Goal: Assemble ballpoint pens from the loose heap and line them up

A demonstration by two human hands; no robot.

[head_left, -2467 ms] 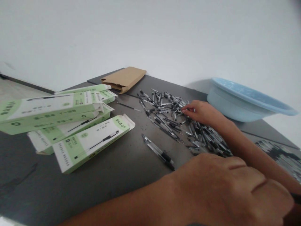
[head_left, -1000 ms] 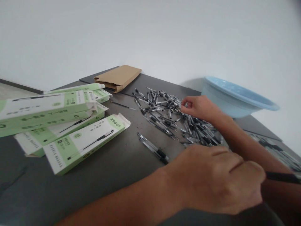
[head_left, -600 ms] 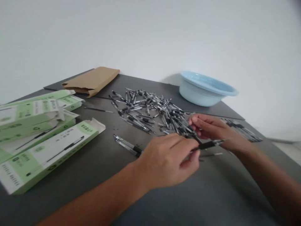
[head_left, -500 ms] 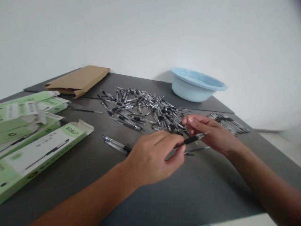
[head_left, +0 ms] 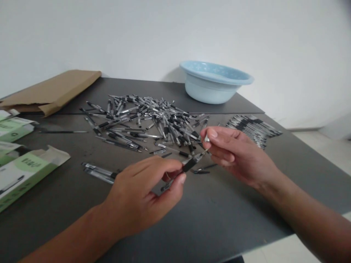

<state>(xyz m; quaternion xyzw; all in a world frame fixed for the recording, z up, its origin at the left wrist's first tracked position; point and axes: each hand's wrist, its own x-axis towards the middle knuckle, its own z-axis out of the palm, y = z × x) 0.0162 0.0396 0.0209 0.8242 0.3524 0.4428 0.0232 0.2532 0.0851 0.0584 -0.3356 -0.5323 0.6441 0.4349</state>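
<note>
A pale wall backs a dark grey table (head_left: pixel 241 212) in a room with light flooring. At far left, a brown paper bag (head_left: pixel 60 86) lies flat with its mouth facing the near side, its contents hidden in shadow. Below it, green-and-white boxes (head_left: pixel 16 179) run past the frame's edge; the nearest has its end flap raised toward the right, and what it holds cannot be seen. A thin refill (head_left: pixel 63 132) lies crosswise just beside the boxes, and two loose pens (head_left: pixel 100 173) rest side by side near the person's left hand (head_left: pixel 145 190). That hand, thumb and forefinger pinched together, grips a black-banded pen (head_left: pixel 189 165) above the table at the center of the scene. The pen's long axis slants from lower left to upper right, its slender point aimed at the opposite hand. Behind it spreads a heap of pens (head_left: pixel 175 124), lying in many directions. A light blue basin (head_left: pixel 211 94) stands upright near the wall, pale marks showing on its inner side, its bottom hidden from view. The right hand (head_left: pixel 238 155), fingers curled, pinches a small pale piece (head_left: pixel 207 138) between thumb and forefinger, just beside the pen's point; whether they touch cannot be told. Beyond that hand, at right, more pens (head_left: pixel 251 128) lie closely ranked, roughly parallel.
</note>
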